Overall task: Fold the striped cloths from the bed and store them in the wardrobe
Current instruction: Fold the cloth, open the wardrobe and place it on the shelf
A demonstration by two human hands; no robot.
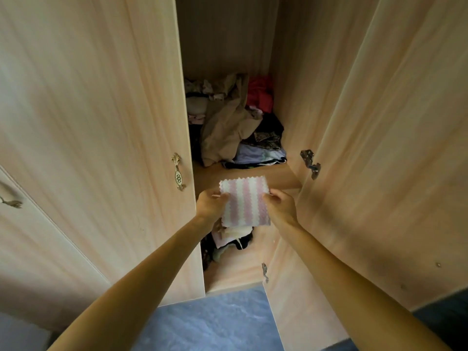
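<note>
A folded pink-and-white striped cloth (245, 201) with zigzag edges is held flat in front of the open wardrobe (273, 178), just below the front edge of its shelf. My left hand (211, 203) grips the cloth's left edge and my right hand (281, 206) pinches its right edge. Both arms reach forward from the bottom of the view. The cloth's lower end hangs over the compartment beneath the shelf.
The shelf holds a loose pile of clothes (233, 125): beige, red, dark and pale blue pieces. More crumpled clothes (233, 241) lie in the lower compartment. The left door (101, 122) with a metal handle (178, 173) and the right door (379, 148) stand open. The floor (215, 323) is blue.
</note>
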